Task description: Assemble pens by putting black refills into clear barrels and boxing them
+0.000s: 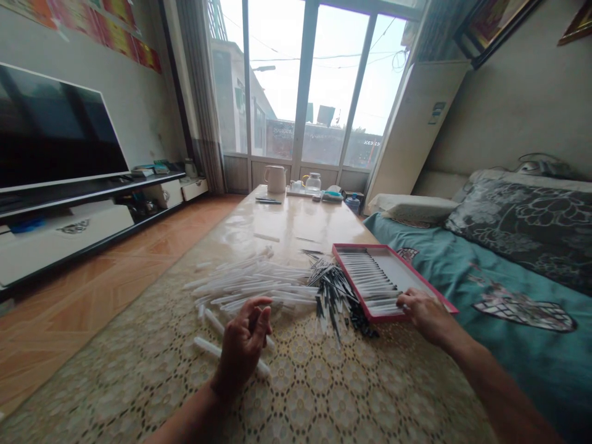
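Note:
My right hand (424,313) is at the near right corner of a shallow red-rimmed box (452,306). Its fingers are pinched on a pen, mostly hidden under them. Inside the box lies a row of pens (367,271), pale with dark ends, side by side. My left hand (245,339) is loosely curled above the tablecloth, thumb and forefinger slightly apart, with nothing visible in it. Just beyond it spreads a pile of translucent white pen barrels (259,280). Thin black-and-white pen refills (330,287) lie between pile and box. Small black pen caps (363,320) sit against the box's near edge.
A patterned cover lies on the long table (305,394). At its far end stand a beige jug (275,180) and a glass pot (313,182). To the right is a sofa with a teal cover (509,296); at left, a television (55,129) on a low cabinet.

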`<state>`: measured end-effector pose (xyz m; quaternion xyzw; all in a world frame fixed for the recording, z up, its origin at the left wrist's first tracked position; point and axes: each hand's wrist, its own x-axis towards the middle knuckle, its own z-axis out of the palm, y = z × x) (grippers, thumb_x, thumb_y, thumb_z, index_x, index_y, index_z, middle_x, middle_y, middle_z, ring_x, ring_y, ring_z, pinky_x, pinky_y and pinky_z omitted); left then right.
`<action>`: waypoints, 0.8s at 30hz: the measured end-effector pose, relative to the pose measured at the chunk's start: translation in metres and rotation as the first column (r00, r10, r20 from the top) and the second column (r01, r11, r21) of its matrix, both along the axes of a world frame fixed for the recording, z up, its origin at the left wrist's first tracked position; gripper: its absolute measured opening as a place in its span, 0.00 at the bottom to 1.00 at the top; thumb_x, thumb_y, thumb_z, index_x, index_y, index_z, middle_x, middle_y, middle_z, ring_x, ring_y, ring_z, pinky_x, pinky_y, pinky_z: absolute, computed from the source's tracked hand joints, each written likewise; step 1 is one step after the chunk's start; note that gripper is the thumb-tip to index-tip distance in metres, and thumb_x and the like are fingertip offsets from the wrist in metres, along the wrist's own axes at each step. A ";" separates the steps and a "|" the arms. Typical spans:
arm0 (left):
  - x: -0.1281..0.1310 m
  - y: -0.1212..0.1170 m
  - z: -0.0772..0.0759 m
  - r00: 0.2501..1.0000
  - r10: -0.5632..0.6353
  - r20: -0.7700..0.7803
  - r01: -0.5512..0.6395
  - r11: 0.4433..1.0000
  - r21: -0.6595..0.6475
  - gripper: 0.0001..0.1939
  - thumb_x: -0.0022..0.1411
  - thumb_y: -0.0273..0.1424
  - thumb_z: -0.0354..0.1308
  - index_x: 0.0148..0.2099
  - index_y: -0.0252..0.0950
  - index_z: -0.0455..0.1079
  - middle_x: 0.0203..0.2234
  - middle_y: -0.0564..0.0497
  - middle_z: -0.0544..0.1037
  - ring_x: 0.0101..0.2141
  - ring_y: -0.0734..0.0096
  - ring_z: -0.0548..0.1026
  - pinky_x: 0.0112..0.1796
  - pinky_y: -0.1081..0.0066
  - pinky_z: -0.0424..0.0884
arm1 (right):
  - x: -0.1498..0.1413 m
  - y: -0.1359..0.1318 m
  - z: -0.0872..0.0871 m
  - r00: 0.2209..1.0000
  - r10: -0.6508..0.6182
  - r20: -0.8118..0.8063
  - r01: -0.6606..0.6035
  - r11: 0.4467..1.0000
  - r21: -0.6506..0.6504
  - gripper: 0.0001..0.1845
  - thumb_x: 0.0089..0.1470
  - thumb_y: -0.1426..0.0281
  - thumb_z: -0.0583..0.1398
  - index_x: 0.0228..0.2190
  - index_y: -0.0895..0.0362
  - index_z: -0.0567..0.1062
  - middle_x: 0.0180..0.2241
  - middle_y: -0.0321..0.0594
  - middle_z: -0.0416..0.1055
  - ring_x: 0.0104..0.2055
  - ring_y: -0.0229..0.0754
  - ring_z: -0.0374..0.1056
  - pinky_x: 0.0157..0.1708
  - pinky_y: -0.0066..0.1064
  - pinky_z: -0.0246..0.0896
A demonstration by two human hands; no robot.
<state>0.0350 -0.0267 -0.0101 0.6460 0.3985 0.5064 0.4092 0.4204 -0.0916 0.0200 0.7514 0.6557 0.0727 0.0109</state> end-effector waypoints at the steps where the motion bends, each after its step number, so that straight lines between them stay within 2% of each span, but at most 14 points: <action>1: 0.000 0.000 0.000 1.000 0.005 0.003 -0.005 1.000 0.001 0.12 0.61 0.37 0.51 0.45 0.36 0.64 0.17 0.59 0.67 0.15 0.78 0.63 0.17 0.78 0.60 | -0.002 0.001 -0.001 1.000 0.011 -0.026 -0.011 1.000 0.002 0.14 0.54 0.76 0.51 0.31 0.53 0.76 0.35 0.41 0.71 0.38 0.42 0.67 0.33 0.29 0.50; 9: 0.000 0.000 0.003 1.000 0.018 -0.007 -0.018 1.000 0.002 0.12 0.61 0.37 0.51 0.44 0.36 0.65 0.16 0.58 0.67 0.15 0.78 0.64 0.17 0.78 0.61 | -0.004 0.006 -0.006 0.994 0.034 -0.104 -0.032 0.999 0.018 0.14 0.50 0.78 0.53 0.30 0.52 0.77 0.33 0.39 0.72 0.35 0.40 0.69 0.32 0.27 0.53; 15: -0.001 0.000 0.004 0.998 0.054 0.020 -0.054 0.999 0.000 0.12 0.61 0.37 0.52 0.43 0.36 0.66 0.16 0.58 0.67 0.15 0.78 0.64 0.17 0.78 0.60 | -0.014 0.006 0.001 0.984 0.077 -0.158 -0.062 0.994 0.094 0.18 0.53 0.79 0.49 0.35 0.55 0.76 0.34 0.42 0.72 0.36 0.41 0.69 0.35 0.28 0.56; 20: -0.004 0.001 0.010 0.990 0.138 0.019 -0.139 0.990 0.026 0.12 0.61 0.37 0.51 0.42 0.36 0.67 0.16 0.58 0.67 0.15 0.78 0.64 0.17 0.78 0.60 | -0.067 0.012 0.005 0.921 0.261 -0.291 -0.188 0.949 0.253 0.14 0.56 0.73 0.49 0.32 0.56 0.74 0.34 0.42 0.71 0.37 0.43 0.67 0.37 0.32 0.58; 24: -0.008 0.004 0.016 0.977 0.215 0.014 -0.215 0.976 0.025 0.12 0.60 0.37 0.52 0.40 0.35 0.67 0.16 0.58 0.67 0.15 0.78 0.64 0.16 0.77 0.60 | -0.123 0.020 0.000 0.827 0.384 -0.410 -0.291 0.917 0.272 0.12 0.58 0.71 0.50 0.31 0.55 0.72 0.32 0.41 0.69 0.36 0.43 0.66 0.36 0.33 0.59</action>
